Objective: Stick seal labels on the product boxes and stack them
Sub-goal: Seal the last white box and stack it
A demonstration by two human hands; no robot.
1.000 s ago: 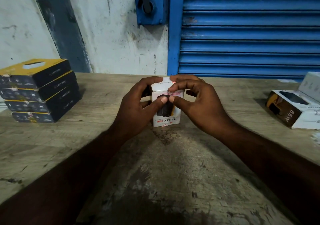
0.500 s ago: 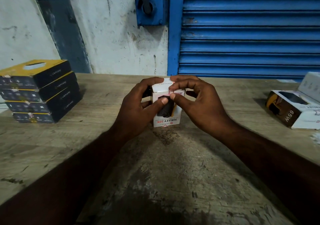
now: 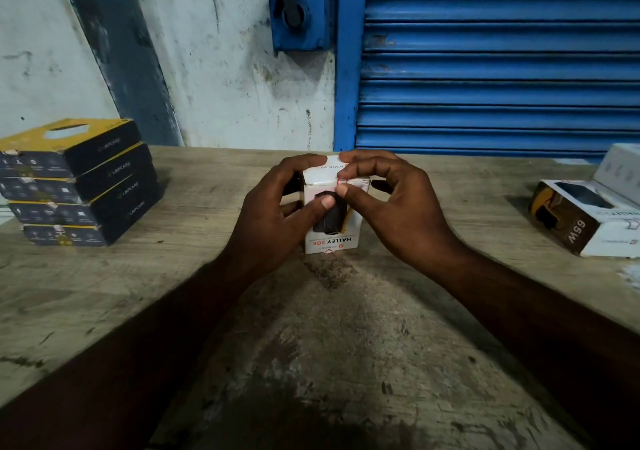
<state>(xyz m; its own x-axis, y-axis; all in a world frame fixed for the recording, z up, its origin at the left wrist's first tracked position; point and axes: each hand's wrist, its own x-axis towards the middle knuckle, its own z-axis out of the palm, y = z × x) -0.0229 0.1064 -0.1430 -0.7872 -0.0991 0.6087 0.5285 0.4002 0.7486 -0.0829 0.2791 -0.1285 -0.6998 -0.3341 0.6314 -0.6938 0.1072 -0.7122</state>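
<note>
On my feed the white box (image 3: 332,238) stands upright on the table (image 3: 311,345), straight ahead of the camera, and both hands are on it. Its print reads upside down to me: "HALLEY 20K" along the bottom of the near face.

My left hand (image 3: 277,214) grips the white box from its left side. The fingers curl round toward the far side, and the thumb (image 3: 325,203) lies flat across the near face, over the dark product picture.

My right hand (image 3: 394,207) comes in from the right of the white box with its fingers curled. The forefinger tip sits on the top flap and the thumb (image 3: 343,190) just under it on the near face, so the two pinch the top front edge. Between them a small label (image 3: 340,181) with a red outline shows, folded over that edge. How much of it is stuck down, I cannot tell.

Left of the white box and well apart from it is a stack (image 3: 79,183) of four dark boxes with yellow tops, slightly staggered. Right of the white box, also well apart, an open box (image 3: 581,221) marked "65W" lies on its side, with a pale box (image 3: 620,169) touching it behind.

Behind the white box, past the table's far edge, a blue shutter (image 3: 502,62) stands to the right and a scuffed wall (image 3: 225,69) to the left.
</note>
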